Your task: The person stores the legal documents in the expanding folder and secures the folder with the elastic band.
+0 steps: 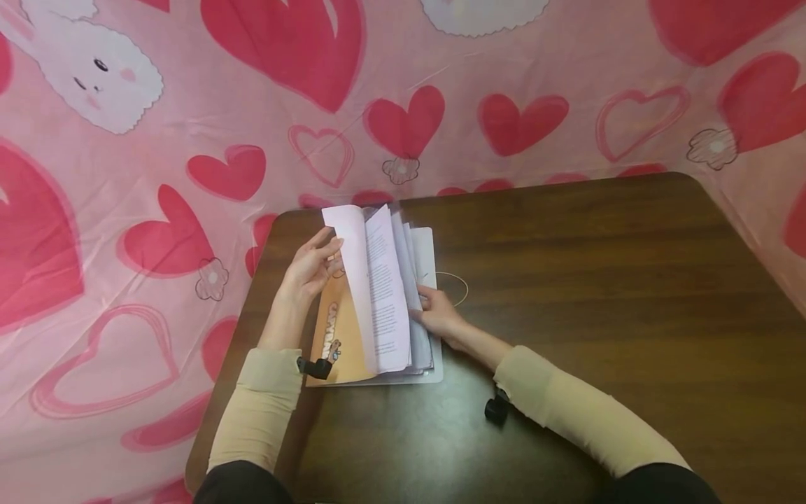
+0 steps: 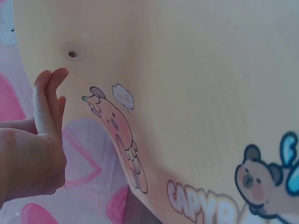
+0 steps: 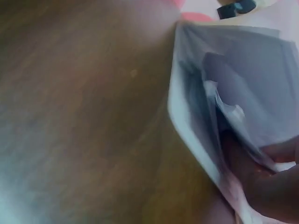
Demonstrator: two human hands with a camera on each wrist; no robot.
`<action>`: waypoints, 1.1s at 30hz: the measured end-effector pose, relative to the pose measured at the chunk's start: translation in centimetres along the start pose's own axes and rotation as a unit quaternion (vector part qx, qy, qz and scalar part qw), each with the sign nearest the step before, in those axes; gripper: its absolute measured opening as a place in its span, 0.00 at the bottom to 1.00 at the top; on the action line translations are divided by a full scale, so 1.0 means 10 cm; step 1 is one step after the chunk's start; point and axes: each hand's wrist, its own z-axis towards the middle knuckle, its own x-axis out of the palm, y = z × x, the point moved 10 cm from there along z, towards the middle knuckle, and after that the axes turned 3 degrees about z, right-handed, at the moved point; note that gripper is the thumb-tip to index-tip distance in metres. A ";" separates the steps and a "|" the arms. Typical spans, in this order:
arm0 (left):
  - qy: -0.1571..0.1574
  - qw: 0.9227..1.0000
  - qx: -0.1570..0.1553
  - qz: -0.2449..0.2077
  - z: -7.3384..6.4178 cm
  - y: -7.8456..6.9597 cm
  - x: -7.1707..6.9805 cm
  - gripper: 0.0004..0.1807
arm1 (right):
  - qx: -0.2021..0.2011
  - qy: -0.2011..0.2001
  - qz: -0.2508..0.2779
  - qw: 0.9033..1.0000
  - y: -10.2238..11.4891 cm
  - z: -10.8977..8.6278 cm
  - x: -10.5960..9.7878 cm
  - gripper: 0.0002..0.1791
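A tan document folder [image 1: 349, 336] with a cartoon capybara cover [image 2: 196, 102] lies on the table, its cover lifted and bent. Inside are printed sheets [image 1: 387, 294] and clear sleeves [image 3: 257, 88], fanned toward the right. My left hand [image 1: 311, 266] is at the cover's left side, its fingers fairly straight against the tan face; the left wrist view shows them close to a small round hole. At the folder's right edge, my right hand [image 1: 439, 313] pinches some sleeves, with fingers tucked between the layers.
The dark wooden table [image 1: 598, 301] extends to the right of the folder. A thin elastic loop [image 1: 464, 283] sticks out from the folder's right side. Behind the table hangs a pink cloth [image 1: 466, 70] printed with hearts and rabbits. Small black cameras sit at both wrists.
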 end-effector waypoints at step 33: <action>-0.005 1.000 0.008 0.023 0.06 0.07 -0.02 0.41 | -0.112 -0.116 -0.180 0.970 0.20 -0.15 -0.48 0.24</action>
